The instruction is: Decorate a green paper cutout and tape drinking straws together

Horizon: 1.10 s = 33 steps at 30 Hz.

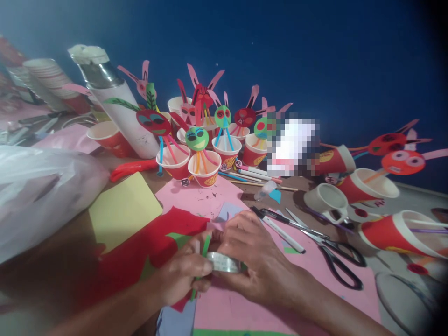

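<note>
Low in the middle of the view, my right hand (257, 261) is closed around a roll of clear tape (224, 263). My left hand (182, 270) is closed on a thin green strip (206, 245), which sticks up and down between its fingers; a pale strip shows beside it. The left thumb touches the near side of the tape roll. Both hands are held above pink paper (217, 312) and red paper (129, 252) with green pieces on it. Whether tape is pulled from the roll is hidden by the fingers.
Paper cups (205, 175) with paper-faced stick figures line the back. Scissors (329, 249), a black pen (294, 221) and a white marker (283, 233) lie right of my hands, near a white mug (327, 200). A plastic bag (45, 196) and yellow paper (124, 210) are left; a flask (119, 105) leans behind.
</note>
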Available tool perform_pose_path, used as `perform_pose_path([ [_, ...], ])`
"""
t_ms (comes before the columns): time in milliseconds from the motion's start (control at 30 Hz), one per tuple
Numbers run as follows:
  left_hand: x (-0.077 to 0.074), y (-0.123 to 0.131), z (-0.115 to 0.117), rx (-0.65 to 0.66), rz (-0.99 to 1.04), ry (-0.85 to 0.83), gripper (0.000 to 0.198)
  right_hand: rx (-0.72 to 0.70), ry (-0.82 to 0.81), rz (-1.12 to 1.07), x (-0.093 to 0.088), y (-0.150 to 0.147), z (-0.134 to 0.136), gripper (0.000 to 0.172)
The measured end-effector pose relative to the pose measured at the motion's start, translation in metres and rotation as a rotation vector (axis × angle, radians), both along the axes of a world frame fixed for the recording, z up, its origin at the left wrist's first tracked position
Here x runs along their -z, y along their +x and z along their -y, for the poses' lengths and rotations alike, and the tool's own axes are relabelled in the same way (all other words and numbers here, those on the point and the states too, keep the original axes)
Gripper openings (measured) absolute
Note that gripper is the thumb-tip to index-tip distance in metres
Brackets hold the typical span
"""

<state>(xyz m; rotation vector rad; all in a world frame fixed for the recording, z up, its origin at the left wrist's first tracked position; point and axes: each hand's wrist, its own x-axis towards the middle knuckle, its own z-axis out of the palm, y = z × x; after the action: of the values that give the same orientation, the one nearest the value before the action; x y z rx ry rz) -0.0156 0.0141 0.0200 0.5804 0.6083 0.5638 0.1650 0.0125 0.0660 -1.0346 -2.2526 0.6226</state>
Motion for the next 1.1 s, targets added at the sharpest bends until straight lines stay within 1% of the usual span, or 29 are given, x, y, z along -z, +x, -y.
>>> perform_pose_path([
  [167, -0.008, 0.003, -0.001, -0.049, 0.161, -0.043, 0.037, 0.033, -0.004, -0.233, 0.005, -0.004, 0.0, 0.021],
  [233, -0.009, 0.004, -0.001, -0.049, 0.189, -0.04, 0.036, 0.035, -0.013, -0.282, 0.006, -0.003, 0.0, 0.018],
  [300, -0.008, 0.004, -0.001, -0.055, 0.172, -0.023, 0.036, 0.027, -0.004, -0.262, 0.005, -0.002, 0.0, 0.013],
  [367, -0.005, 0.003, -0.001, -0.058, 0.119, -0.006, 0.038, 0.022, 0.005, -0.177, 0.003, 0.001, 0.0, 0.013],
  [467, 0.0, 0.002, -0.001, -0.01, 0.058, -0.013, 0.047, 0.021, 0.015, -0.03, -0.004, 0.004, 0.0, 0.012],
  [567, 0.001, 0.001, -0.002, 0.02, 0.043, -0.047, 0.046, 0.031, 0.004, 0.057, -0.009, 0.004, 0.001, 0.011],
  [633, -0.001, 0.001, -0.002, -0.009, 0.071, -0.061, 0.043, 0.04, -0.014, 0.048, -0.009, 0.002, 0.002, 0.011],
  [733, -0.004, 0.001, -0.002, -0.049, 0.153, -0.084, 0.036, 0.05, -0.033, -0.108, -0.005, -0.001, 0.002, 0.014],
  [767, -0.004, 0.002, -0.002, -0.046, 0.177, -0.085, 0.034, 0.052, -0.028, -0.171, -0.003, -0.002, 0.002, 0.014],
  [833, -0.003, 0.003, -0.003, -0.01, 0.214, -0.073, 0.037, 0.059, 0.003, -0.241, -0.001, -0.002, 0.001, 0.008],
  [900, -0.002, 0.005, -0.005, 0.036, 0.238, -0.052, 0.044, 0.054, 0.033, -0.219, -0.001, -0.001, 0.001, 0.002],
  [967, -0.003, 0.007, -0.005, 0.034, 0.229, -0.029, 0.048, 0.049, 0.047, -0.149, -0.003, 0.001, 0.002, 0.003],
  [1033, -0.005, 0.007, -0.005, 0.013, 0.192, 0.007, 0.048, 0.043, 0.05, -0.062, -0.006, 0.002, 0.002, 0.004],
  [1100, -0.006, 0.007, -0.005, 0.022, 0.157, 0.04, 0.048, 0.031, 0.064, 0.016, -0.006, 0.004, 0.002, 0.004],
])
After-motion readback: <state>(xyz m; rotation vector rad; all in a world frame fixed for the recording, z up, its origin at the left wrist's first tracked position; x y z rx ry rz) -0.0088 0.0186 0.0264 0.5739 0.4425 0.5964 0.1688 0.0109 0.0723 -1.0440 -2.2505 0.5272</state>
